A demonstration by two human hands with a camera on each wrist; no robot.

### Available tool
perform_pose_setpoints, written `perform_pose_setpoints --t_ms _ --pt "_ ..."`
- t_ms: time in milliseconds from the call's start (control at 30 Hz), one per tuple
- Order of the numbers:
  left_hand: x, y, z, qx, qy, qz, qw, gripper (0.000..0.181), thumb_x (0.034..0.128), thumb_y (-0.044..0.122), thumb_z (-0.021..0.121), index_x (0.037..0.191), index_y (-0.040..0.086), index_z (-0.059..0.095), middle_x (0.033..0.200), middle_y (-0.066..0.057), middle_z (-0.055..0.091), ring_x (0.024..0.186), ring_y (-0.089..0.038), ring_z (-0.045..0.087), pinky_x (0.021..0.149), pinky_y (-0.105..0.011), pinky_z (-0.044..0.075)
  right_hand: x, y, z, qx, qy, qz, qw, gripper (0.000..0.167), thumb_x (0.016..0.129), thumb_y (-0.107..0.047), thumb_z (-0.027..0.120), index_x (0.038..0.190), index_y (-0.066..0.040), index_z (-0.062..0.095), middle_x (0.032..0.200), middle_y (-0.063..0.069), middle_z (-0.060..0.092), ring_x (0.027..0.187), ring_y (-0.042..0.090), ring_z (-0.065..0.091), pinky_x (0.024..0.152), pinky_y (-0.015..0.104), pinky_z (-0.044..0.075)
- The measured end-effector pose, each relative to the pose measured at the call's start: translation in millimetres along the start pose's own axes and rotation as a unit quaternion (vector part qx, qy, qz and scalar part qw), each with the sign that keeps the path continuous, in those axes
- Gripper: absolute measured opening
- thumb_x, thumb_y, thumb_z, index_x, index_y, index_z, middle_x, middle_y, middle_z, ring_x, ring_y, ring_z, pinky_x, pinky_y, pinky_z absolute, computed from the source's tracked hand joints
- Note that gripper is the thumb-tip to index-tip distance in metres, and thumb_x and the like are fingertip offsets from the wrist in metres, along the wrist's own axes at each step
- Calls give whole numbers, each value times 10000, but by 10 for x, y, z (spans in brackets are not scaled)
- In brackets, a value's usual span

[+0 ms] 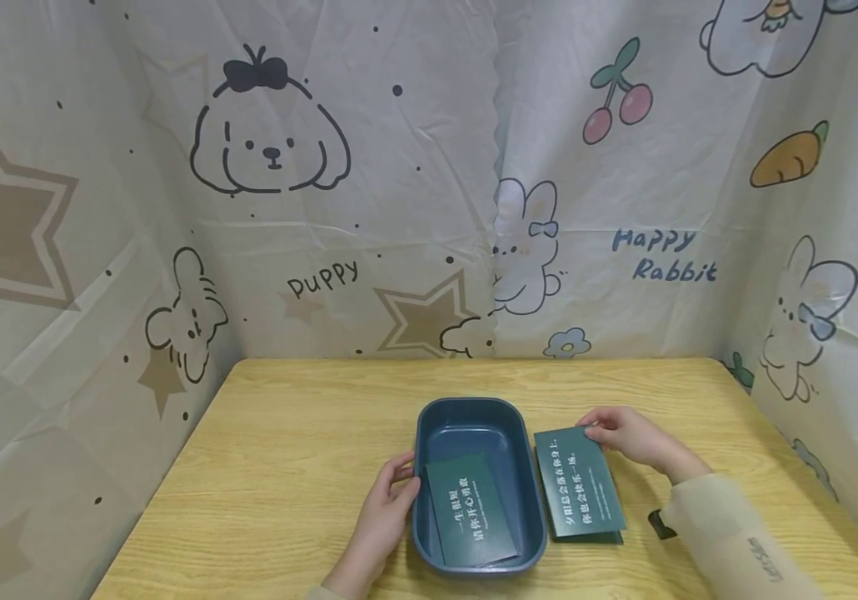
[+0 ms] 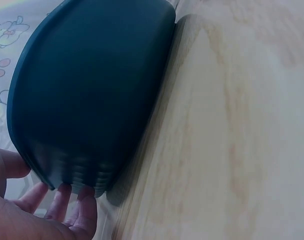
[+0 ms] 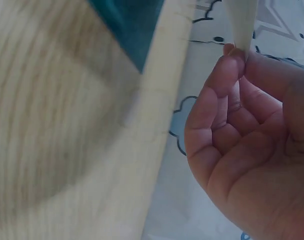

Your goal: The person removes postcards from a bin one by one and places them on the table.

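Note:
A dark blue rectangular tray (image 1: pixel 474 410) stands on the table, and a green card (image 1: pixel 466 517) printed with white characters lies inside it. At the tray's left side, my left hand (image 1: pixel 384 508) holds the rim; the left wrist view shows the thumb by the rim and fingertips against the outer wall. To the right of the tray, my right hand (image 1: pixel 627 435) pinches the top right corner of another green card (image 1: pixel 575 483) between thumb and fingers. This card is tilted, with a second green layer showing under its lower edge. In the right wrist view, a pale sheet (image 3: pixel 241 22) is between the fingertips.
The wooden table (image 1: pixel 286 442) extends around the tray. A small black object (image 1: pixel 661 524) shows by the right sleeve. White curtains (image 1: pixel 399 208) printed with cartoon animals enclose the table's back and sides.

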State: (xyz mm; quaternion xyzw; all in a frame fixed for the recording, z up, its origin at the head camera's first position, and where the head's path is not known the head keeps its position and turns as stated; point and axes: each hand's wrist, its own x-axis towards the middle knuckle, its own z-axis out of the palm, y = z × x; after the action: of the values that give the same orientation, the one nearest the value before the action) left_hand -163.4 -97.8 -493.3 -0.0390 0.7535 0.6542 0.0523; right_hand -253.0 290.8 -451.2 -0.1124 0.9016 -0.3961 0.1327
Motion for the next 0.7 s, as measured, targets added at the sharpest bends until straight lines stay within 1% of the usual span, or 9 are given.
perform_pose_setpoints --t_ms 100,233,333,500,700 --pt "1 2 2 -1 7 7 10000 436 1076 191 527 1500 105 475 1412 -185 528 1250 -331 610 1046 -471 539 24 19 35 -87 36 18 10000 205 1044 -162 605 1152 -9 687 891 38 665 829 184 594 810 376 559" --pt "4 -1 4 -6 6 11 10000 436 1076 191 527 1500 102 475 1404 -180 531 1244 -324 615 1044 -465 541 48 32 77 -268 109 73 9996 176 1031 -145 618 1121 -16 697 871 37 658 817 186 575 746 329 500" --pt "7 -2 4 -17 -2 5 10000 436 1078 191 524 1502 100 472 1402 -178 530 1240 -320 618 1040 -457 545 54 25 103 -495 169 79 9986 157 1018 -136 631 1100 -20 698 866 34 662 803 177 561 713 306 467" --pt "8 5 3 -65 -19 83 9999 440 1080 183 521 1504 82 466 1395 -191 533 1235 -329 622 1034 -457 547 71 5 143 -785 296 120 9964 99 985 -108 671 1038 -24 682 816 36 631 742 167 530 650 290 438" --pt "-3 1 -1 -157 -18 198 9997 439 1072 158 528 1496 59 470 1384 -208 539 1222 -338 629 1020 -448 551 110 9 194 -1226 406 313 9911 68 960 -93 697 960 -45 650 778 28 578 706 163 509 629 290 428"
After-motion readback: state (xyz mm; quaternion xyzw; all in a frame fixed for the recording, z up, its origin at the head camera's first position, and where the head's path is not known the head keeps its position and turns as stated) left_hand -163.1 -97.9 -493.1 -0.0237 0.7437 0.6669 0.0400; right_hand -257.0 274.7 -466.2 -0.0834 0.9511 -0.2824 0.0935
